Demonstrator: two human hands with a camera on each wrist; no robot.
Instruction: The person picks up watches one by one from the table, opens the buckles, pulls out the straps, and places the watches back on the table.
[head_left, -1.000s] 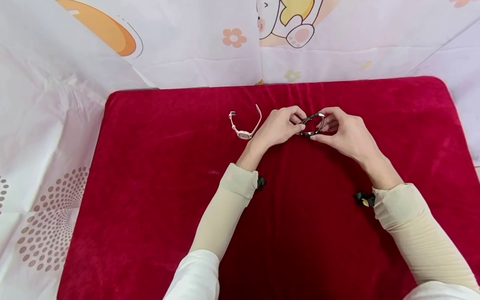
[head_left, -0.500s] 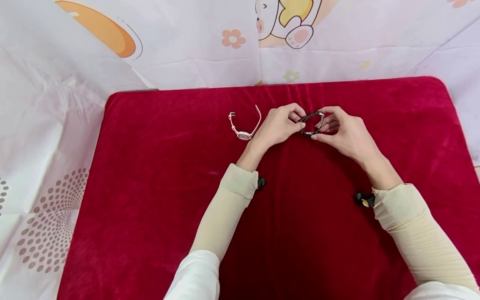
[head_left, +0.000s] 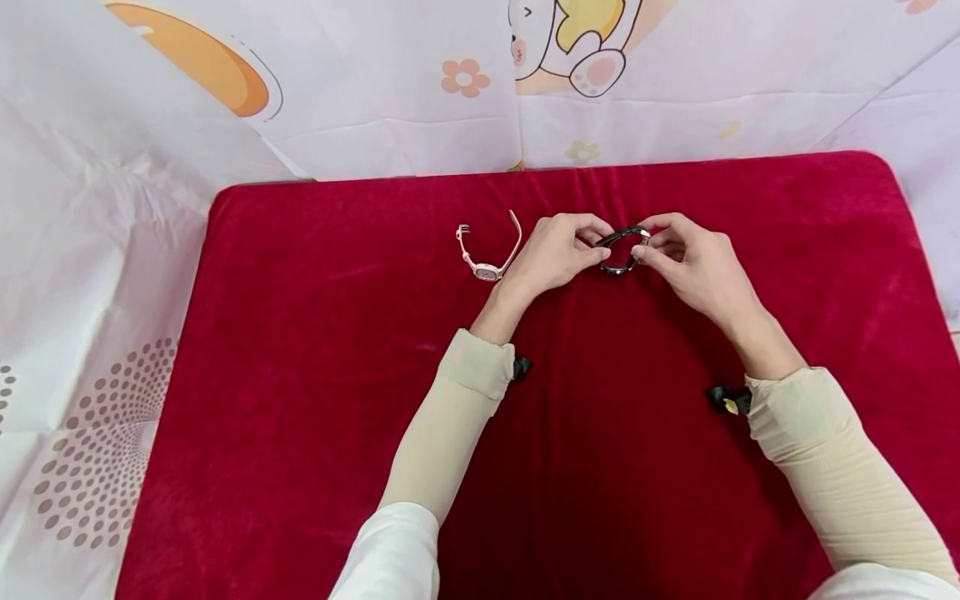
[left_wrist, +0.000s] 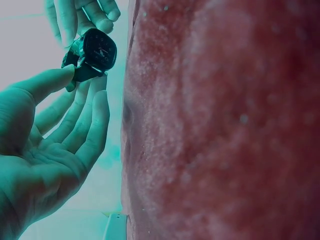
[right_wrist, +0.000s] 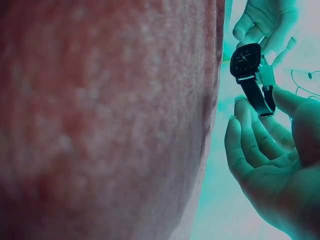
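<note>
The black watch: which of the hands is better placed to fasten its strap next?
Probably the right hand: its fingertips pinch the strap end by the buckle of the black watch, while the left hand pinches the other side and steadies it above the red cloth.

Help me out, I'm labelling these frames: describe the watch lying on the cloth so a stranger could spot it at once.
Start at the red cloth covering the table. Near its far middle, just left of the person's left hand, lies the pink watch, touched by no hand. Its pale pink strap is unbuckled and curves open, unlike the black watch, which both hands hold above the cloth.
</note>
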